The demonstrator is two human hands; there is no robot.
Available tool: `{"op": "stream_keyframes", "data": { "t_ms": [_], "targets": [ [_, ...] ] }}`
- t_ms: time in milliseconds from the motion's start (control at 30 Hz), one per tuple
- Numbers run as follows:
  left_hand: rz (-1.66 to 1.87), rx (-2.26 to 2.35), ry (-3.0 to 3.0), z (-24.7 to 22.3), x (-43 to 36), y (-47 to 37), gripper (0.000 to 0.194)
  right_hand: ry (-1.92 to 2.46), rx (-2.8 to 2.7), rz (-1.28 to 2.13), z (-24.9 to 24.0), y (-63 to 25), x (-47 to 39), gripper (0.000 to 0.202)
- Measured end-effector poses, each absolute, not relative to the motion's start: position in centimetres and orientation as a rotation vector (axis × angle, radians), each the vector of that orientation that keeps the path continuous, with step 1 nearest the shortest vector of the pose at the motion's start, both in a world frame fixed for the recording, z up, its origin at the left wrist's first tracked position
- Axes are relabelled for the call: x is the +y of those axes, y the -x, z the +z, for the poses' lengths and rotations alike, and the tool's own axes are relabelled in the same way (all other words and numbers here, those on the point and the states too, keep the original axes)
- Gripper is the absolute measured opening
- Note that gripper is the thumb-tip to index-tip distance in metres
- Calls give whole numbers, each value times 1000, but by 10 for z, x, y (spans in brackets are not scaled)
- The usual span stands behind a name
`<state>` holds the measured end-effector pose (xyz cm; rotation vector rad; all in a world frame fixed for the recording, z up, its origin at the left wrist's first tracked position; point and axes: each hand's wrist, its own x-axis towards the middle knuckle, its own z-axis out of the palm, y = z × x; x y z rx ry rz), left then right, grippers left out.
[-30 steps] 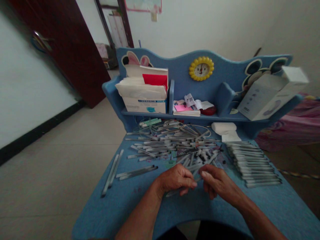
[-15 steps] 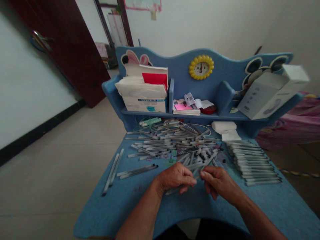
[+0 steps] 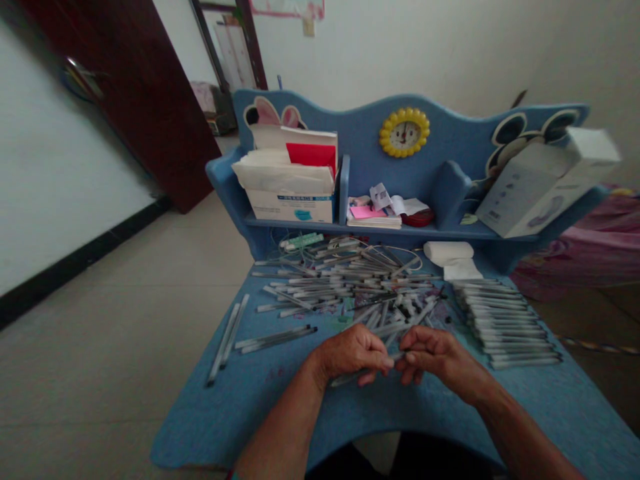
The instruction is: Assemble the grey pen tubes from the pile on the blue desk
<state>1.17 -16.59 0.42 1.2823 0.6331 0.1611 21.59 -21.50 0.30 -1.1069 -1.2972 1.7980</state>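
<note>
My left hand point(image 3: 354, 353) is closed around a pen point(image 3: 345, 380), whose pale barrel shows below the palm toward the left. At the pen's other end, the fingertips of my right hand point(image 3: 431, 353) are pinched on its tip, close to my left thumb. Just beyond both hands lies a loose heap of grey pens point(image 3: 330, 283) with black and white caps among them. A neat row of pens point(image 3: 515, 327) lies on the right. Several separate pens point(image 3: 275, 339) rest to the left of my left hand.
The blue desk point(image 3: 280, 387) has a shelf holding a mask box point(image 3: 295, 207), papers point(image 3: 373, 220) and a tilted white box point(image 3: 530, 190). A yellow clock point(image 3: 404, 133) is on the backboard. A paper roll point(image 3: 447, 253) lies below the shelf. Cables run behind the pens.
My right hand has turned slightly and its fingers have come closer to my left hand, at the pen's end. My left hand has stayed nearly in place.
</note>
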Motion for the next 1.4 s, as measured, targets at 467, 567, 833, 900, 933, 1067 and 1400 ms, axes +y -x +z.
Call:
{"op": "stream_keyframes", "data": {
  "t_ms": [467, 567, 833, 900, 933, 1067, 1400],
  "targets": [
    [155, 603, -1286, 5, -167, -12, 25, 1350, -1448, 1698, 4, -210, -214, 38],
    [161, 607, -1284, 4, -167, -13, 25, 1276, -1387, 1732, 3, -212, -214, 34],
    [146, 593, -1273, 8, -167, -11, 26, 1142, -1262, 1766, 10, -226, -215, 26],
    [161, 593, -1282, 9, -167, -10, 26, 1150, -1238, 1732, 10, -227, -215, 25],
    [164, 593, -1287, 10, -167, -10, 26, 1162, -1232, 1714, 10, -227, -215, 25],
    [162, 601, -1298, 9, -167, -11, 24, 1234, -1245, 1665, 8, -220, -216, 26],
    [161, 646, -1307, 6, -168, -13, 24, 1295, -1358, 1592, 1, -213, -214, 25]
  ]
}}
